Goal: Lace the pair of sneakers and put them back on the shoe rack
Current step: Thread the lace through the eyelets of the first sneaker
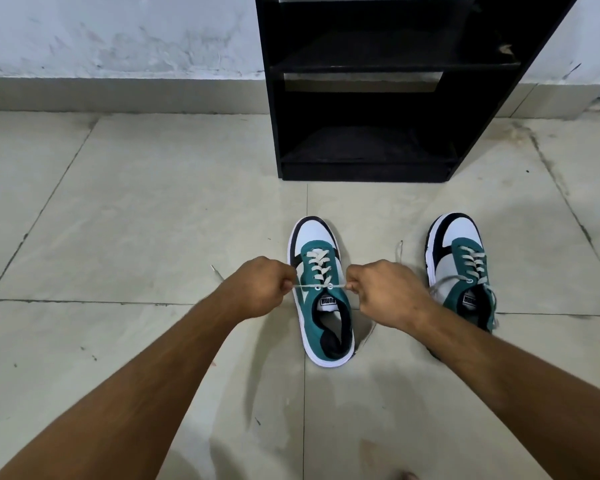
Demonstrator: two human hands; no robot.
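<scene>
Two green, white and black sneakers stand on the tiled floor, toes pointing away from me. The left sneaker [321,296] is between my hands, its cream lace [317,266] crossed up to the top eyelets. My left hand [257,289] is shut on the lace's left end, pulled taut sideways. My right hand [385,289] is shut on the right end, whose tip sticks up behind my knuckles. The right sneaker [459,268] stands apart to the right, laced, with loose ends lying over its opening; my right forearm hides its heel. The black shoe rack [368,98] stands ahead.
The rack's shelves hold nothing that I can see. It stands against a scuffed white wall [118,32] with a grey skirting. Pale floor tiles [136,209] with dark joints spread all around the shoes.
</scene>
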